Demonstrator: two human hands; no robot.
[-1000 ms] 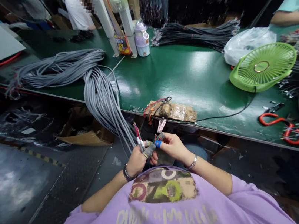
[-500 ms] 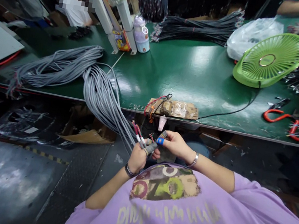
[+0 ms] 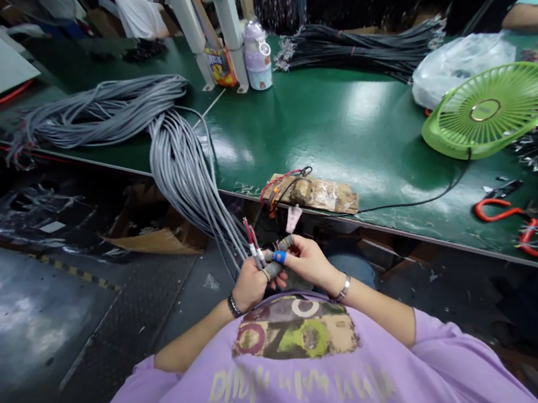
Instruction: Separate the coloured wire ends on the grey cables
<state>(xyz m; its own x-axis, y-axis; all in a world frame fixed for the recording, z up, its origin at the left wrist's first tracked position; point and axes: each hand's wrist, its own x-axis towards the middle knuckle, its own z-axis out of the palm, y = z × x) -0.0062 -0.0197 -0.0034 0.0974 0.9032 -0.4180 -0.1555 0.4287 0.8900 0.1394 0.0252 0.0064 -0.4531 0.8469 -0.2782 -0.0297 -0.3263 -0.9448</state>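
Observation:
My left hand (image 3: pixel 251 283) is closed around the ends of several grey cables (image 3: pixel 187 172). Red and white wire ends (image 3: pixel 252 239) poke up above its fingers. My right hand (image 3: pixel 311 264) meets it from the other side, thumb and forefinger pinched at fine wire strands beside the left fingertips. Blue tape wraps the right thumb, and grey covers sit on fingers of both hands. What exactly lies between the right fingertips is too small to make out. The grey cables run up from my left hand onto the green table (image 3: pixel 346 125), where their coil lies.
A wooden block (image 3: pixel 333 196) with wires sits at the table edge, a pink tip (image 3: pixel 293 218) below it. A green fan (image 3: pixel 489 113), red-handled pliers (image 3: pixel 493 208), a plastic bag (image 3: pixel 458 65) and black cable bundles (image 3: pixel 357 50) lie farther right. A bottle (image 3: pixel 258 58) stands behind.
My right hand has shifted slightly left, closer to my left hand, its thumb now over the left fingertips. The left hand keeps its hold on the cables. The view has shifted slightly.

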